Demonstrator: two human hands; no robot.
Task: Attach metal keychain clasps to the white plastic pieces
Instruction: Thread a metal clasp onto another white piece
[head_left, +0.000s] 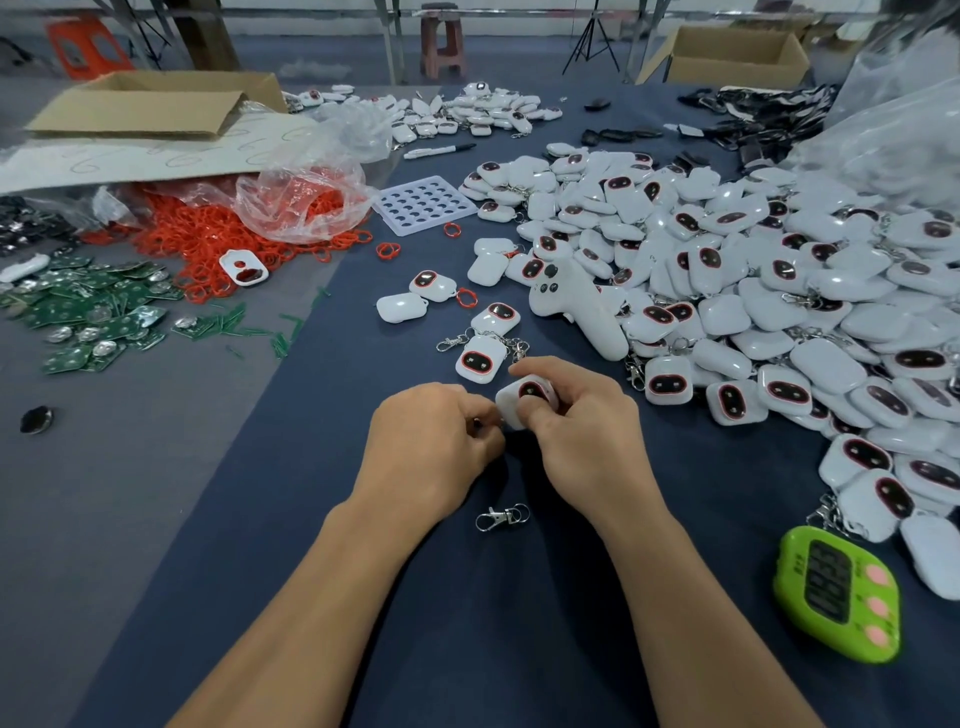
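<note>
Gripping a white plastic piece (525, 399) between thumb and curled fingers, the right hand (582, 436) holds it just above the bench (311, 467). The piece's face is turned up toward the camera. Its long axis runs from the near-left corner, at the left hand's fingertips, to the far-right corner under the right forefinger. The piece is a rounded white block with a dark oval window ringed in red.

The left hand (431, 441) lies just left of the piece, fingers curled and fingertips pressed together at that near-left corner. What they pinch cannot be told.

A loose metal clasp (501, 516) lies flat on the bench behind both hands, between the wrists, with its rings toward the right wrist.

Just beyond the hands lie finished pieces (480, 358) with clasps already attached. A large heap of white pieces (779, 291) spreads right of the right hand, and a green timer (836, 592) sits beside the right forearm. Orange rings (223, 234) and green circuit boards (88, 312) lie well left of the left hand.
</note>
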